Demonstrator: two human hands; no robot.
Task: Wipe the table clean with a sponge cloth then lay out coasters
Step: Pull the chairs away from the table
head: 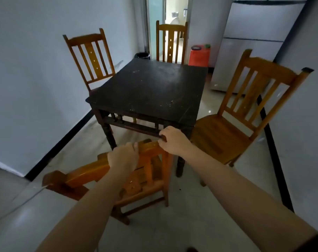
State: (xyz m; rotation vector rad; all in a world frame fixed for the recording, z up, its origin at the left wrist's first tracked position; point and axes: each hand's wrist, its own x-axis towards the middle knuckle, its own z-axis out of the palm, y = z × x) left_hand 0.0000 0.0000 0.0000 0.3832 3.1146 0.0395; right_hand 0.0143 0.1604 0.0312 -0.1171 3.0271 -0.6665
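Note:
A dark square wooden table (150, 88) stands in the middle of the room, its top speckled with pale crumbs and dust. In front of it, closest to me, an orange wooden chair (145, 179) stands tilted. My left hand (124, 157) grips the chair's top rail from above. My right hand (174, 140) is closed on the right end of the same rail, near the table's front edge. I see no sponge cloth and no coasters.
Three more orange chairs surround the table: one on the left (90, 57), one at the back (171, 42), one on the right (245, 110). A red container (199, 56) and a grey fridge (252, 42) stand at the back right. A black bin (142, 55) sits behind the table.

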